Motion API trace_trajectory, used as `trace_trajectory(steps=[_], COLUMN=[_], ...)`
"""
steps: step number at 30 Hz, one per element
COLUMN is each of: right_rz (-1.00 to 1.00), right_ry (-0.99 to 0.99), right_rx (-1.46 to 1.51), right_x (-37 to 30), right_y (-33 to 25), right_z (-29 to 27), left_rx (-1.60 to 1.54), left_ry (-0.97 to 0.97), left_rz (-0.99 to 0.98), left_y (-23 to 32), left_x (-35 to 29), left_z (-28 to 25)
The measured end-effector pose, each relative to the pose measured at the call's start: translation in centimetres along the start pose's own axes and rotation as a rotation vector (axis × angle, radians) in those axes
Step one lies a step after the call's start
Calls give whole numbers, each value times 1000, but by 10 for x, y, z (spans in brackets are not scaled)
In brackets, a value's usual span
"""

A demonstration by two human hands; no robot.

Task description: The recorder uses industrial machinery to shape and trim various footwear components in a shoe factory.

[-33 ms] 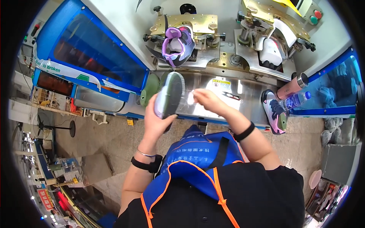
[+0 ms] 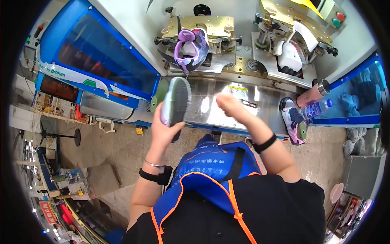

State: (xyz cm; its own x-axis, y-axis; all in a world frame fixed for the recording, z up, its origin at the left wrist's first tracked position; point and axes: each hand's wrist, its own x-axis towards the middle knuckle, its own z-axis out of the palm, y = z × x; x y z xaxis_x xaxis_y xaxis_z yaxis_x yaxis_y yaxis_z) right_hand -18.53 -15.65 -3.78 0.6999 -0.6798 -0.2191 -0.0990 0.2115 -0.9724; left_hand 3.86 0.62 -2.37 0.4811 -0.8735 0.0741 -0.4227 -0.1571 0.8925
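My left hand (image 2: 163,132) is wrapped round a lasted shoe upper (image 2: 180,101), held tilted with its dark, stitched-edge underside facing right. My right hand (image 2: 230,105) is apart from it, over the steel worktop (image 2: 195,91), fingers closed and blurred; whatever they pinch is too small to make out. Beyond the held shoe, a purple-collared shoe upper (image 2: 202,49) sits heel toward me in the left press station. A green shoe last (image 2: 159,95) stands just left of the held upper, partly hidden by it.
A white form (image 2: 289,57) is in the right press station (image 2: 292,20). At the worktop's right end are another shoe (image 2: 294,122), a pink tumbler (image 2: 313,93) and a plastic bottle (image 2: 318,107). Blue-framed side panels (image 2: 109,51) flank the bench. A small tool (image 2: 248,103) lies behind my right hand.
My right hand has moved right, away from the held upper. My left hand and the upper have shifted slightly left.
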Motion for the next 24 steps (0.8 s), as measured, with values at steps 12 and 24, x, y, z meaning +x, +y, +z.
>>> trace_trajectory(steps=[12, 24], right_rz=[-222, -482], right_ry=[552, 373], right_rx=[-42, 1154], right_x=[-15, -45], right_y=[23, 19], right_z=[-22, -118], left_rx=[-336, -439], left_ry=[67, 159], left_rz=[-196, -292], left_y=[-18, -36], left_x=[3, 7], left_z=[6, -32])
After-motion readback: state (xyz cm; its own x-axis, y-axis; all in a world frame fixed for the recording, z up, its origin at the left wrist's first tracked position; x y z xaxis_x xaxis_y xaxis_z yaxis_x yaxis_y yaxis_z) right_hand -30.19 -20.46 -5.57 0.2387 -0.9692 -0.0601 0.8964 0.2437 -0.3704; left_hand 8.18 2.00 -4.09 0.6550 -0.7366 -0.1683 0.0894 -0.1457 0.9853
